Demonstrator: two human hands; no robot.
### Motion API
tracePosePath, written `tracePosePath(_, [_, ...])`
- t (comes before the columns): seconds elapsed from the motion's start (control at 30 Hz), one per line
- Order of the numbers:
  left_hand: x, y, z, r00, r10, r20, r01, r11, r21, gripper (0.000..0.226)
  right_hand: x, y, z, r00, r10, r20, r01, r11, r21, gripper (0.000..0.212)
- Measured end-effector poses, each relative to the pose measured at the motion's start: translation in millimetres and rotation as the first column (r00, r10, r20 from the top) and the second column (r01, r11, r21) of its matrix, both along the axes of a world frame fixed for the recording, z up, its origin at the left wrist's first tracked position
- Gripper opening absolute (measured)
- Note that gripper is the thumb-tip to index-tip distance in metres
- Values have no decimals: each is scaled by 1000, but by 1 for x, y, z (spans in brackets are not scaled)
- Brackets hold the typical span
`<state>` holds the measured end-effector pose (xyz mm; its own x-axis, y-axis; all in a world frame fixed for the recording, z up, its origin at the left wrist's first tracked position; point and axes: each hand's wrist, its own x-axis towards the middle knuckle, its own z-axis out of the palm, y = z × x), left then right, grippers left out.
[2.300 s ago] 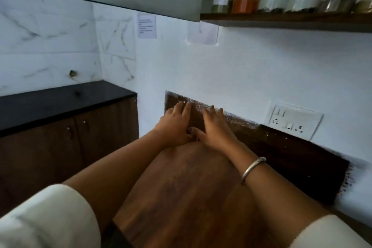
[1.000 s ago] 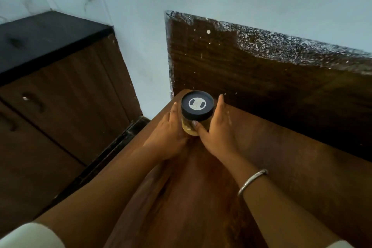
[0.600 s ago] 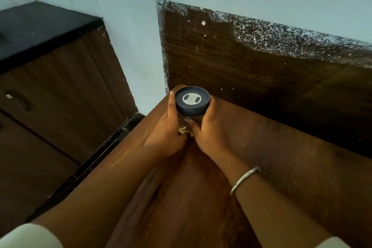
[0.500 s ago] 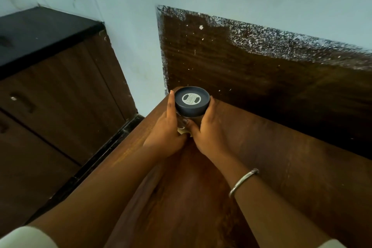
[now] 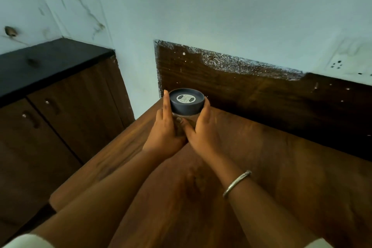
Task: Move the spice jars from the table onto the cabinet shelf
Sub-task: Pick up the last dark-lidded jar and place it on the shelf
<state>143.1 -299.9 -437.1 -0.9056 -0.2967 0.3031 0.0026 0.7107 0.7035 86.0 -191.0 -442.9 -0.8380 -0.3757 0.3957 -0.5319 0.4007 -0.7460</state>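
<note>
A glass spice jar (image 5: 186,102) with a dark round lid and a small white label on top is held over the far left corner of the wooden table (image 5: 271,167). My left hand (image 5: 164,131) clasps its left side with fingers straight up along the glass. My right hand (image 5: 203,127) clasps its right side, thumb across the front. Most of the jar's glass body is hidden by my fingers. The cabinet shelf is out of view.
A dark wooden backboard (image 5: 251,90) rises behind the table against the white wall. A black-topped counter (image 5: 44,66) with brown cabinet doors stands to the left, across a gap. A wall socket (image 5: 346,60) sits at the right edge.
The view tilted down from the shelf to the table, where both hands closed round a jar. Since half a second ago the view has tilted up slightly; the jar stays clasped in both hands.
</note>
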Motion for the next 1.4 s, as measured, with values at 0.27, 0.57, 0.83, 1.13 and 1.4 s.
tracePosePath(0.27, [111, 100, 66, 990, -93, -105, 98, 994, 42, 135, 115, 109, 65, 996, -73, -54, 67, 993, -102, 93])
tracePosePath(0.57, [170, 207, 135, 937, -270, -222, 294, 952, 81, 132, 200, 214, 126, 953, -282, -110, 251, 939, -235, 85])
tracePosePath(0.83, [170, 268, 175, 862, -430, -267, 504, 774, 383, 104, 216, 301, 164, 990, -121, -68, 91, 938, -335, 83])
tracePosePath(1.13, [145, 345, 185, 794, -517, -319, 606, 709, 360, 71, 188, 370, 171, 965, -263, 15, 243, 866, -436, 83])
tracePosePath(1.4, [110, 406, 183, 771, -485, -412, 636, 611, 472, 74, 164, 392, 181, 801, -564, -198, 481, 805, -347, 66])
